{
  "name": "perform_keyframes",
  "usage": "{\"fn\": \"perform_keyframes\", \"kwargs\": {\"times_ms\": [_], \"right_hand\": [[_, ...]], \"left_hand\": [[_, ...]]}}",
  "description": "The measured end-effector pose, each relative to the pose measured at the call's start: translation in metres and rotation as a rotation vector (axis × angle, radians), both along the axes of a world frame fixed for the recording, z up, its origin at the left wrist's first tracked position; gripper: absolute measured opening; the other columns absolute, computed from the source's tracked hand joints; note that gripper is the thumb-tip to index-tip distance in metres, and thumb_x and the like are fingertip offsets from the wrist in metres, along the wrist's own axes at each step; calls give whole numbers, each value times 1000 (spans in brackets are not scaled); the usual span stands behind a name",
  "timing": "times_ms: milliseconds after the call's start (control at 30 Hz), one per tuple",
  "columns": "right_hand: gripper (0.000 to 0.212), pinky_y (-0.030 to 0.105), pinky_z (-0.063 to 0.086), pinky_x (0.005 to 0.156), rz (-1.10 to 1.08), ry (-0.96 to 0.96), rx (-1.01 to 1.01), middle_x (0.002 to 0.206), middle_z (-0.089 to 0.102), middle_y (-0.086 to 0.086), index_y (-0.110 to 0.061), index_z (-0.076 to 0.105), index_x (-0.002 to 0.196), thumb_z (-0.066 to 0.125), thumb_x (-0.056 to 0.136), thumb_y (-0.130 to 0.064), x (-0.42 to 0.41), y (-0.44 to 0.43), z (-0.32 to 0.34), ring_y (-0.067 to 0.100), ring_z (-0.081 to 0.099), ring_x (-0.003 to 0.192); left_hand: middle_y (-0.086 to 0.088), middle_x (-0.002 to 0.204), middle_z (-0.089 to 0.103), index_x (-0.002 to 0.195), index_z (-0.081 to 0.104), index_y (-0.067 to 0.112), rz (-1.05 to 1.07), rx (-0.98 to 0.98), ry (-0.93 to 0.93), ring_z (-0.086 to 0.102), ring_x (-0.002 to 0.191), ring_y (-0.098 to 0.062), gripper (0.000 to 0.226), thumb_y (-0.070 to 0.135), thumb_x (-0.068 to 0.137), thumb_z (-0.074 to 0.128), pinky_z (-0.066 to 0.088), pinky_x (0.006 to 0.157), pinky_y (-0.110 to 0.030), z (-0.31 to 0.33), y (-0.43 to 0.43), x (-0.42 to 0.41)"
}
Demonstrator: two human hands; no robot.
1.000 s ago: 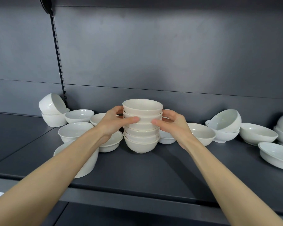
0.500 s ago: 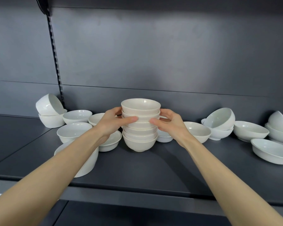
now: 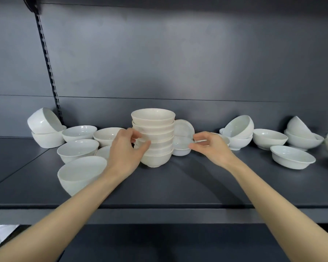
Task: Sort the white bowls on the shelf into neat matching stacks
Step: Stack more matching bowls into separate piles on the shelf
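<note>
A dark grey panelled back wall (image 3: 178, 53) fills the upper view, with a slotted metal upright (image 3: 49, 72) running down its left side. Below it a dark grey matte shelf (image 3: 178, 186) spans the full width. At its middle, near the back, stands the tall stack of cream-white ceramic bowls (image 3: 155, 129), nested rim-up and slightly uneven. Loose glossy white bowls lie to both sides. A large white deep bowl (image 3: 78, 173) sits at the front left, partly covered by the forearm. A tilted white bowl (image 3: 43, 121) rests in another at far left, and a second tipped white bowl (image 3: 239, 125) lies the same way on the right. A shallow wide white bowl (image 3: 292, 156) sits alone nearer the front right. A small gold-rimmed white dish (image 3: 185, 128) leans behind the stack, over a small low white bowl (image 3: 181, 146). The left hand (image 3: 128, 150) grasps the stack's left side, thumb across its front. The right hand (image 3: 210, 146) is apart from the stack, fingers relaxed and holding nothing, tips near the low bowl; contact is unclear. Crockery at the far right edge is cut off.
</note>
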State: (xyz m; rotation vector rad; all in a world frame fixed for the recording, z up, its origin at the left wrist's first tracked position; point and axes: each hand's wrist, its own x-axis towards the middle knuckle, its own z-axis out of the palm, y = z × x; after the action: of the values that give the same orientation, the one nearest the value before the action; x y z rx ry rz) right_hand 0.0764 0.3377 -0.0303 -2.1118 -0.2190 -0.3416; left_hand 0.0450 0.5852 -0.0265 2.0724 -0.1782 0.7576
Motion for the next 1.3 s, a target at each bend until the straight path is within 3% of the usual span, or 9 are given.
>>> {"fn": "perform_keyframes", "kwargs": {"times_ms": [200,333,467,633,800,900,1067,1167,1300], "right_hand": [[36,23,42,80,-172,-33,-71,117,61,-2,-13,61,117,71,85,-26,-11,-51,5,15,59,105],[40,23,39,80,-223,-23,-115,117,60,2,-11,60,120,71,85,-26,-10,-80,5,17,57,102],[42,22,40,80,-191,27,-152,119,57,3,-14,59,122,72,85,-27,1,-100,1,16,56,97],[45,20,38,84,-104,95,-160,119,57,7,-16,59,124,73,83,-29,25,-122,-4,18,56,102],[43,6,42,75,16,128,-132,104,65,3,-12,62,120,75,82,-26,45,-138,-13,14,60,99],[37,14,44,82,58,140,-101,103,69,5,-9,65,113,77,80,-24,57,-144,-21,15,64,100],[20,10,49,75,100,86,-6,87,71,8,-7,68,94,78,78,-12,63,-146,-24,5,66,75],[15,19,52,83,109,54,38,89,73,10,-12,69,90,78,77,-12,58,-149,-21,14,69,82],[14,19,53,85,128,17,97,89,74,4,-15,70,88,79,76,-13,44,-150,-10,13,70,87]], "left_hand": [[8,85,60,91,58,17,-249,70,93,57,79,-8,17,20,82,72,42,70,-12,-11,-52,1],[0,104,60,112,57,13,-358,88,255,58,93,-14,34,21,83,71,45,84,-23,-24,-93,17],[-5,130,51,137,40,13,-436,110,418,51,114,-15,63,25,84,71,37,90,-20,-36,-129,38],[-10,140,45,145,26,12,-418,57,486,44,130,-21,78,23,83,72,36,103,-28,-47,-164,64],[1,123,43,147,20,11,-407,-15,423,42,111,-9,81,12,84,71,34,90,-18,-52,-180,77],[6,124,41,148,18,14,-419,-46,419,41,111,-6,82,9,84,70,32,89,-14,-53,-185,81],[4,124,51,146,25,16,-423,-111,427,52,115,-10,78,8,83,71,41,81,-7,-55,-188,85],[1,114,57,142,31,16,-381,-148,397,59,110,-17,75,10,81,74,44,82,-15,-50,-190,78],[9,98,56,136,31,14,-343,-219,330,59,91,-4,76,12,77,78,47,69,-11,-39,-191,64]]}}
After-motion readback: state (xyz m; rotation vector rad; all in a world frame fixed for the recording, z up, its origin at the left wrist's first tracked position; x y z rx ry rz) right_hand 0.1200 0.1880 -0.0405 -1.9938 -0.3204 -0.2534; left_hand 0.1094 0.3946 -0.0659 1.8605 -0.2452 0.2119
